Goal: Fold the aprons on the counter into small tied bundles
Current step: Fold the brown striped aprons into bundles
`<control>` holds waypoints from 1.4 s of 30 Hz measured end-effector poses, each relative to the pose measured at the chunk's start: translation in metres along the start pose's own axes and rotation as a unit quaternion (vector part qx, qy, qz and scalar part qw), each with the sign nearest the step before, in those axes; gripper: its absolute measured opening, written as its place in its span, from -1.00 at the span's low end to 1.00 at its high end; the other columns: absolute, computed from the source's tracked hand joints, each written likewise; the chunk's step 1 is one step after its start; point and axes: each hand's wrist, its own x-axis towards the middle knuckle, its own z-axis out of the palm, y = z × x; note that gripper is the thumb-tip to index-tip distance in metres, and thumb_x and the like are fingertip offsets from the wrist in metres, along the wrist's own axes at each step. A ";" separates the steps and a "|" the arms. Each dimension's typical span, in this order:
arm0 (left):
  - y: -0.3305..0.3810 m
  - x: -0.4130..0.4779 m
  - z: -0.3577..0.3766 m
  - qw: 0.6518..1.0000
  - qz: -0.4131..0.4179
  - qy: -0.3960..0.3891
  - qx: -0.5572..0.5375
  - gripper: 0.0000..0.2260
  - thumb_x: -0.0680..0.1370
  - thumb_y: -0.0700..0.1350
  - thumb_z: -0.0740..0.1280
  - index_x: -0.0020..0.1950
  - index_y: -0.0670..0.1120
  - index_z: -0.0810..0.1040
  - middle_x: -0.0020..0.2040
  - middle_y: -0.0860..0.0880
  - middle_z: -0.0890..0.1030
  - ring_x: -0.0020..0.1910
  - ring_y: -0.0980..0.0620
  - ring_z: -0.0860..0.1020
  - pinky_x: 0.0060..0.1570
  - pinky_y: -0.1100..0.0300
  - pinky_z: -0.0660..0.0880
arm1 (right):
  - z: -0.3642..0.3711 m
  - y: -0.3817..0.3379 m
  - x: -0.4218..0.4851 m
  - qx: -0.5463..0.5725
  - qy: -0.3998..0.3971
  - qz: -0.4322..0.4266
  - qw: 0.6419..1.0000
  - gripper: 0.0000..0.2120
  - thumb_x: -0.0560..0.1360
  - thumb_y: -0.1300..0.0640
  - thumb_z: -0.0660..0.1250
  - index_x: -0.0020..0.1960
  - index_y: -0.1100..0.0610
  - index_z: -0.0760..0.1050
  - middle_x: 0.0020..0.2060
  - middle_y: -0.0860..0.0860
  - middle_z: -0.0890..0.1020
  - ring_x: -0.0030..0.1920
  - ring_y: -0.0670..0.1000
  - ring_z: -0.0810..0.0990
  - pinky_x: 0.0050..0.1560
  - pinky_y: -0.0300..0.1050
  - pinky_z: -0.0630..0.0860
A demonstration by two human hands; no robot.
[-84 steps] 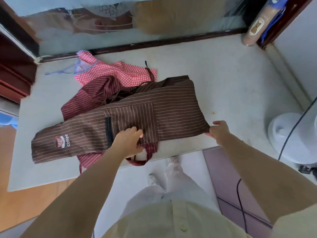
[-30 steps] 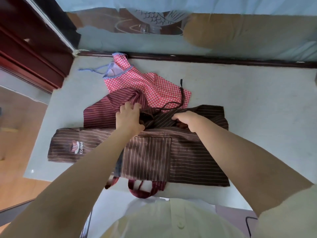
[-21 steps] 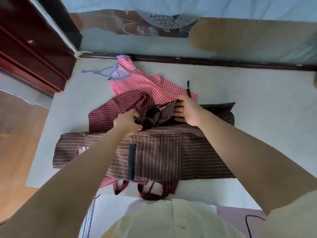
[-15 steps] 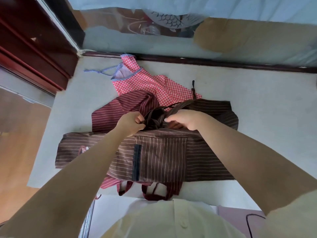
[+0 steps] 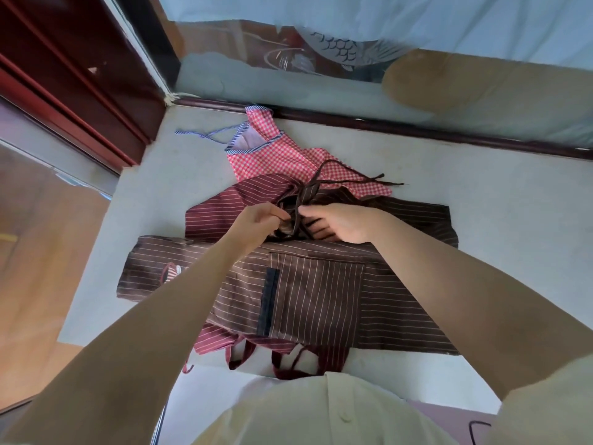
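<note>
Both hands — left hand (image 5: 258, 221), right hand (image 5: 341, 221) — pinch dark ties (image 5: 316, 187) above the folded brown striped apron (image 5: 321, 293) on the counter (image 5: 481, 175).

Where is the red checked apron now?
Head view, left of centre: the red checked apron lies at the far side of the counter by the window frame, its near edge under the maroon striped apron.

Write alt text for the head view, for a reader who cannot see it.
The left hand and right hand grip the dark straps at the far edge of a folded brown striped apron on a pale counter. A maroon striped apron lies partly under it, with a red checked apron farther back.
</note>
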 end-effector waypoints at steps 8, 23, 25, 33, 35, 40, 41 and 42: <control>-0.007 0.005 0.000 0.984 -0.085 -0.044 0.151 -0.75 0.64 -0.14 0.15 0.03 -0.07 0.63 0.10 -0.09 0.61 -0.12 -0.02 0.55 -0.23 0.28 0.38 | 0.004 0.015 0.000 -0.154 -0.025 0.089 0.984 -0.56 0.53 -0.02 0.35 0.36 0.08 0.48 0.44 0.06 0.39 0.42 0.11 0.32 0.44 0.08 0.19; -0.017 0.018 -0.003 0.971 -0.187 0.054 0.139 -0.78 0.64 -0.10 0.16 0.05 -0.14 0.58 -0.02 -0.08 0.63 -0.17 0.06 0.53 -0.14 0.19 0.46 | 0.019 -0.017 0.003 0.011 0.165 -0.096 0.982 -0.80 0.60 0.15 0.27 0.11 0.21 0.61 -0.12 0.08 0.65 -0.21 -0.06 0.59 -0.17 -0.24 0.52; -0.021 0.023 -0.009 0.973 -0.213 0.055 0.070 -0.77 0.61 -0.11 0.20 -0.03 -0.15 0.63 -0.09 -0.05 0.65 -0.12 0.02 0.59 0.01 0.12 0.51 | 0.016 -0.017 0.005 -0.007 0.192 -0.116 0.974 -0.85 0.57 0.21 0.29 -0.02 0.21 0.64 -0.24 0.05 0.64 -0.26 -0.05 0.58 -0.23 -0.25 0.52; -0.021 0.021 -0.013 0.960 -0.249 -0.050 0.114 -0.66 0.54 -0.12 0.33 0.28 -0.18 0.45 0.19 -0.13 0.50 0.16 -0.10 0.46 0.23 0.02 0.40 | -0.005 -0.017 0.024 -0.275 0.358 -0.265 0.852 -0.81 0.54 -0.03 0.32 0.09 0.02 0.56 0.02 -0.11 0.64 0.09 -0.08 0.56 0.28 0.03 0.42; -0.021 0.019 -0.017 0.951 -0.277 -0.094 0.099 -0.50 0.46 -0.03 0.40 0.34 -0.17 0.41 0.20 -0.12 0.51 0.17 -0.11 0.48 0.28 -0.04 0.41 | -0.004 -0.021 0.024 -0.339 0.271 -0.170 0.885 -0.68 0.54 -0.23 0.25 0.07 -0.01 0.54 -0.03 -0.11 0.64 0.05 -0.05 0.58 0.28 0.06 0.39; -0.016 0.021 -0.024 0.963 -0.261 -0.061 0.036 -0.45 0.49 0.05 0.42 0.41 -0.11 0.37 0.42 -0.13 0.36 0.42 -0.14 0.29 0.38 -0.09 0.21 | -0.007 -0.029 0.019 -0.476 0.177 -0.014 0.862 -0.49 0.49 -0.35 0.22 0.02 0.11 0.51 -0.03 0.03 0.54 0.04 0.08 0.56 0.09 -0.01 0.49; -0.015 0.020 -0.025 0.969 -0.241 -0.057 0.021 -0.49 0.51 0.01 0.40 0.40 -0.11 0.38 0.44 -0.13 0.35 0.41 -0.13 0.29 0.38 -0.08 0.20 | -0.008 -0.029 0.018 -0.488 0.138 0.004 0.862 -0.47 0.50 -0.30 0.26 0.14 0.15 0.52 0.04 0.05 0.54 0.11 0.11 0.55 0.17 0.02 0.49; -0.013 0.018 -0.026 0.975 -0.215 -0.053 0.017 -0.52 0.52 -0.04 0.39 0.40 -0.12 0.38 0.43 -0.14 0.38 0.36 -0.10 0.33 0.37 -0.06 0.21 | -0.008 -0.028 0.017 -0.493 0.106 0.011 0.864 -0.52 0.51 -0.22 0.30 0.18 0.16 0.52 0.05 0.05 0.55 0.13 0.12 0.55 0.21 0.05 0.47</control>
